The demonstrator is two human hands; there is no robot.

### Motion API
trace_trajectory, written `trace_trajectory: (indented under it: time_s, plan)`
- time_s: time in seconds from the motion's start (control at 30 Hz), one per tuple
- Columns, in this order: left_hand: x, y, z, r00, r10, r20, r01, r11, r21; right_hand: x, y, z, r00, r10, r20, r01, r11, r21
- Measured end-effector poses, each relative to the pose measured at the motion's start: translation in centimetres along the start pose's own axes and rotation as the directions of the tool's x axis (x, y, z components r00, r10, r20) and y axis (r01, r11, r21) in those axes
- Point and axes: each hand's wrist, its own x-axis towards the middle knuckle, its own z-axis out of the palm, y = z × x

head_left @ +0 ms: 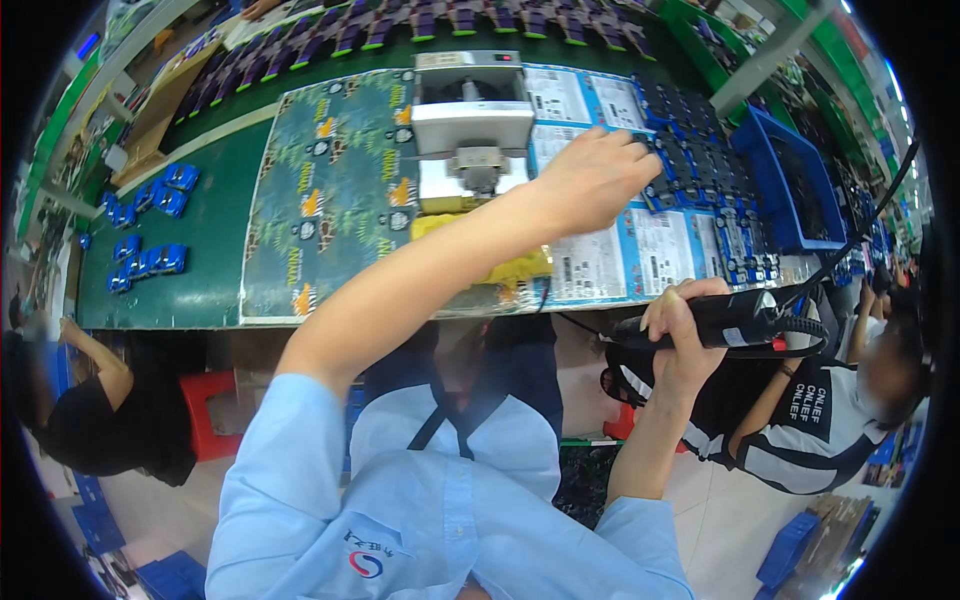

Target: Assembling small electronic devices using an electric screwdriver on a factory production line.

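Note:
My left hand (598,180) reaches across to the far right, with its fingers curled down at the left edge of rows of blue and black toy car chassis (692,165). Its fingertips are hidden, so what they hold cannot be made out. In my right hand (685,330), at the table's front edge, is a black electric screwdriver (735,318), lying almost level with its cable running off to the right. Between my arms and the far side stands a grey metal screw feeder (470,125). Yellow cloth or plastic (520,268) lies partly under my left forearm.
Several blue toy cars (150,262) stand on the green table at the left. A blue bin (790,180) holds dark parts at the right. Purple and green pieces (380,25) line the far belt. A person (810,410) sits close on the right, another (115,410) on the left.

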Motion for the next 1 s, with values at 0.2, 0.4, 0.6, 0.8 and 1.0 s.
trace_trajectory:
  time_s: [0.2, 0.4, 0.6, 0.8, 1.0]
  plan:
    - [5.9, -2.8, 9.5, 0.961, 0.001, 0.278, -0.031, 0.994, 0.103, 0.2, -0.9, -3.1, 0.999, -0.007, 0.043, 0.010, 0.997, -0.078]
    - [3.7, -2.1, 9.9, 0.972, -0.047, 0.229, 0.060, 0.997, -0.051, 0.8, 0.9, -5.7, 0.999, -0.040, 0.012, 0.040, 0.998, -0.052]
    - [0.4, 4.0, 7.8, 0.966, -0.258, -0.006, 0.251, 0.947, -0.202, 2.4, 1.0, -8.5, 0.989, 0.037, 0.146, -0.037, 0.999, -0.001]
    - [-11.9, 5.7, -3.1, 0.820, -0.334, -0.465, 0.207, 0.930, -0.303, 3.5, 0.1, -7.8, 0.983, 0.119, 0.143, -0.149, 0.964, 0.220]
    - [-20.4, 0.7, -8.2, 0.918, -0.352, -0.183, 0.334, 0.934, -0.124, 0.6, 1.8, 0.1, 0.975, 0.073, 0.212, -0.109, 0.981, 0.161]
